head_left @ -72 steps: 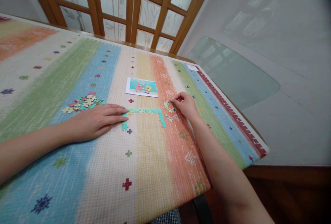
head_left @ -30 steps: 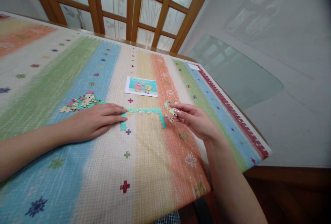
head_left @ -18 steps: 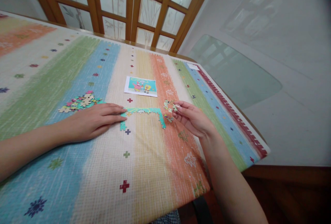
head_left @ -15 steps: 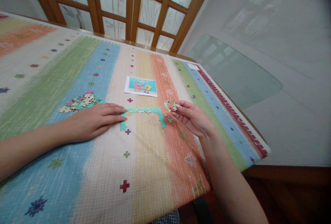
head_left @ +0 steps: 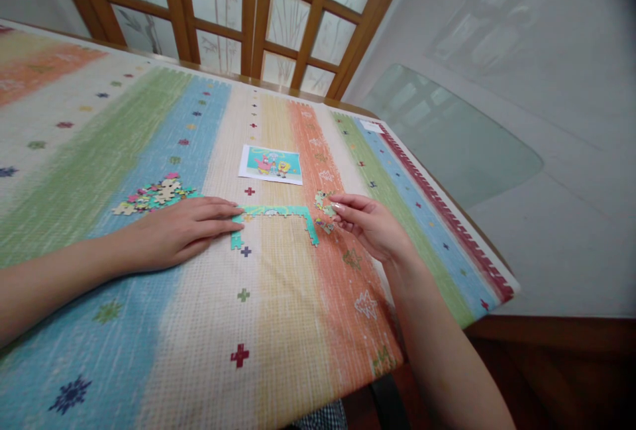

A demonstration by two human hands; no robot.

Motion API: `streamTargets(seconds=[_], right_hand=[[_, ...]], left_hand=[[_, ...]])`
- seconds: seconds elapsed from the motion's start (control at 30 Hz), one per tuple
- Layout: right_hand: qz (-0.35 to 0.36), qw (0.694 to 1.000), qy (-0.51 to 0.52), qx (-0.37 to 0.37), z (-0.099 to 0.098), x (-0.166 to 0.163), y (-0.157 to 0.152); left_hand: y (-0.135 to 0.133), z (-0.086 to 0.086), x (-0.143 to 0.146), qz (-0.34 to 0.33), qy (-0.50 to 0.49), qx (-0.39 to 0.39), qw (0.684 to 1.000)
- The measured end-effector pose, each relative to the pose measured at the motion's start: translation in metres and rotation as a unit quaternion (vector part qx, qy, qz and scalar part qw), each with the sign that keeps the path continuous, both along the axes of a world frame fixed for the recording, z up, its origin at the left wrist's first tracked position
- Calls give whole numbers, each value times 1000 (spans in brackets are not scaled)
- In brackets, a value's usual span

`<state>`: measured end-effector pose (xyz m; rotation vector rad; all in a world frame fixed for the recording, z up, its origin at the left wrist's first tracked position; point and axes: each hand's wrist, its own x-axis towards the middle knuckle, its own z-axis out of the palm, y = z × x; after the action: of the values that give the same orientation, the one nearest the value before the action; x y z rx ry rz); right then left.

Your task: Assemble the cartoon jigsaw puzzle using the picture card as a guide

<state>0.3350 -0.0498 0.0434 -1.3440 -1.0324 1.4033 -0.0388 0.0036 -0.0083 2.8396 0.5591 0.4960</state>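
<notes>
A partly joined turquoise puzzle border (head_left: 275, 210) lies on the striped cloth, shaped like an upside-down U. My left hand (head_left: 191, 228) rests flat, fingers stretched out, with its fingertips on the border's left corner. Just right of the border, my right hand (head_left: 370, 223) pinches a small puzzle piece (head_left: 330, 209) between thumb and fingertips. Close by it are a few loose pieces (head_left: 325, 224), partly hidden by the fingers. Behind my left hand sits a heap of mixed puzzle pieces (head_left: 159, 193), some with their pale backs up.
A printed picture card (head_left: 272, 165) of cartoon figures lies beyond the border. The patterned tablecloth (head_left: 288, 324) covers the table, whose right edge runs near a white wall (head_left: 571, 218). Wooden glazed doors (head_left: 253, 19) stand behind. A small white label (head_left: 371, 127) lies at the far right.
My right hand's fingers have shifted slightly, and the pinched piece is tilted a little differently, slightly lower and to the left. My left hand and the border have stayed put.
</notes>
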Motion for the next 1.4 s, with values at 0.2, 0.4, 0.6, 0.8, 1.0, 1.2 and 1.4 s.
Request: streamTargets(seconds=[0.2, 0.4, 0.6, 0.8, 1.0, 1.2, 1.4], right_hand=[[-29, 995, -84, 53, 2, 14, 2], [-146, 955, -218, 139, -2, 46, 11], [-94, 945, -292, 118, -21, 46, 19], [-65, 845, -497, 185, -39, 43, 30], [37, 784, -553, 280, -45, 26, 44], [128, 746, -591, 280, -40, 25, 49], [162, 747, -580, 282, -37, 32, 51]], left_hand=[[1, 0, 0, -3, -4, 5, 1000], [1, 0, 0, -2, 3, 13, 1000], [2, -2, -1, -2, 11, 12, 1000], [2, -2, 0, 0, -3, -7, 1000], [1, -2, -1, 4, 7, -7, 1000], [1, -1, 0, 7, 1, -17, 1000], [0, -2, -1, 8, -1, -21, 1000]])
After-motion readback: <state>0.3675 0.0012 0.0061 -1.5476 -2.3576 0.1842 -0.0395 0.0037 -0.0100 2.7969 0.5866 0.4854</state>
